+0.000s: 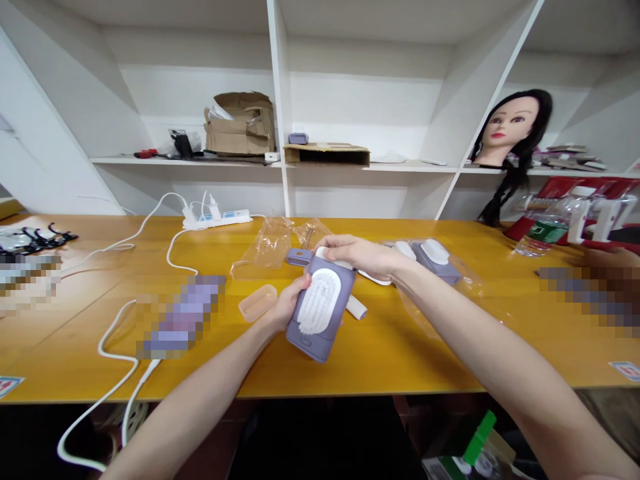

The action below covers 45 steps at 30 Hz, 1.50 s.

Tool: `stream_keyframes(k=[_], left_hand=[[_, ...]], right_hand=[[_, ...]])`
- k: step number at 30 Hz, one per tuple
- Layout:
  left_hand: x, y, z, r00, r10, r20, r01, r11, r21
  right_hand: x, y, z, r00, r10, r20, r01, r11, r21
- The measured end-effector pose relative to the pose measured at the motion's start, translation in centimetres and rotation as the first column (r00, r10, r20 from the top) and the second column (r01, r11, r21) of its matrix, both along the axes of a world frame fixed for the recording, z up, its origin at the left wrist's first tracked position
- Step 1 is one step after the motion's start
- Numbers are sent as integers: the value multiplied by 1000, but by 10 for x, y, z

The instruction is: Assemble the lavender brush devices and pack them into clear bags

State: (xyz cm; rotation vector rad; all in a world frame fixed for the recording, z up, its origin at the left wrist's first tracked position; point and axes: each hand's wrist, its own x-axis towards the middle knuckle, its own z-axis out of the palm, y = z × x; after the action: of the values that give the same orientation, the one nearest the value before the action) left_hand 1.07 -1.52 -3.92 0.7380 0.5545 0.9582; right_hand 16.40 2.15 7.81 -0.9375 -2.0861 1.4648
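1. A lilac plastic brush (313,340), a flat slab with rounded corners, is held up off the tabletop at a slight tilt, its narrow far end angled away from the person and its face turned upward.
2. A white oval pad (320,301) fills most of that face, its surface worked in fine ridges (too small to make out singly).
3. A white rounded piece (326,253) sits at the brush's far end, mostly hidden; whether it is attached cannot be told.
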Motion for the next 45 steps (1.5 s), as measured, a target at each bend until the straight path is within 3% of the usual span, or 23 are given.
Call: stream_keyframes(k=[9, 17, 23, 29, 32, 39, 45], left_hand=[[1, -3, 1, 998, -55, 11, 55, 998, 28], [4, -1, 4, 989, 143, -37, -138, 984, 115], [5, 3, 0, 960, 274, -57, -263, 953, 148], [5, 4, 0, 981, 186, -49, -180, 978, 106], [2, 4, 0, 983, 172, -69, -167, 983, 78], [-4, 7, -3, 988, 114, -104, -112, 993, 22], [-2, 6, 2, 996, 66, -57, -63, 997, 37]], right_hand=[[0, 1, 3, 998, -8, -61, 5, 998, -63], [-1, 5, -2, 985, -48, -168, 22, 988, -155], [-4, 5, -13, 976, -61, -208, 43, 995, -90], [6, 13, -20, 999, 14, -39, -9, 991, 133], [13, 18, -20, 998, 45, -37, -42, 996, 79], [12, 22, -30, 962, 108, -251, -156, 972, -177], [18, 21, -35, 953, 63, -296, -109, 984, -142]])
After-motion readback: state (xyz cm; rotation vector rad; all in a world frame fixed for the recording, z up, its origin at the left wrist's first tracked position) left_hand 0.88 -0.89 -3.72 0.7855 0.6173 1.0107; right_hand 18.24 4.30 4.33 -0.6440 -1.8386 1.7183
